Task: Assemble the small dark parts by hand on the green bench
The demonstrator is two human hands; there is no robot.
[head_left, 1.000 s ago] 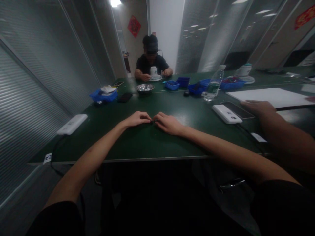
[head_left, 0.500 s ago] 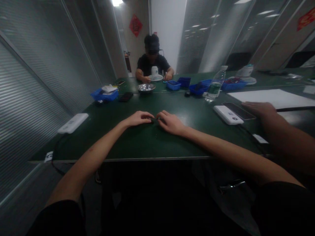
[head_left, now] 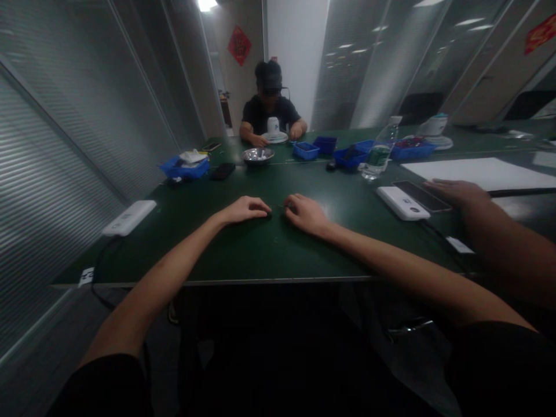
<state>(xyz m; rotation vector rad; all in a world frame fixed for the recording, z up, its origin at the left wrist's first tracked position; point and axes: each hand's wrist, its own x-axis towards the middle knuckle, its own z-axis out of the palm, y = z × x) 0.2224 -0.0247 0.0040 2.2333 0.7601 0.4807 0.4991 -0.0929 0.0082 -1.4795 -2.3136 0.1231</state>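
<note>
On the dark green tabletop (head_left: 234,249), my left hand (head_left: 244,209) is closed, thumb and fingers pinching a small dark piece (head_left: 269,215) that is mostly hidden. A short gap separates it from my right hand (head_left: 307,214), whose fingers are curled and closed. A thin, pale tip (head_left: 281,206) pokes out from the right fingertips toward the left hand; the rest of it is covered, so its kind cannot be made out. Both wrists rest low over the table.
White power banks (head_left: 129,218) lie left and right (head_left: 403,202). A phone (head_left: 421,196) and another person's hand (head_left: 460,191) are at right. Farther back stand a metal bowl (head_left: 258,156), blue trays (head_left: 306,150), a bottle (head_left: 381,152) and a seated person (head_left: 270,107) with a white fan part.
My right hand has drawn slightly to the right, away from the left, and a gap has opened between the fingertips. My left hand has stayed nearly still.
</note>
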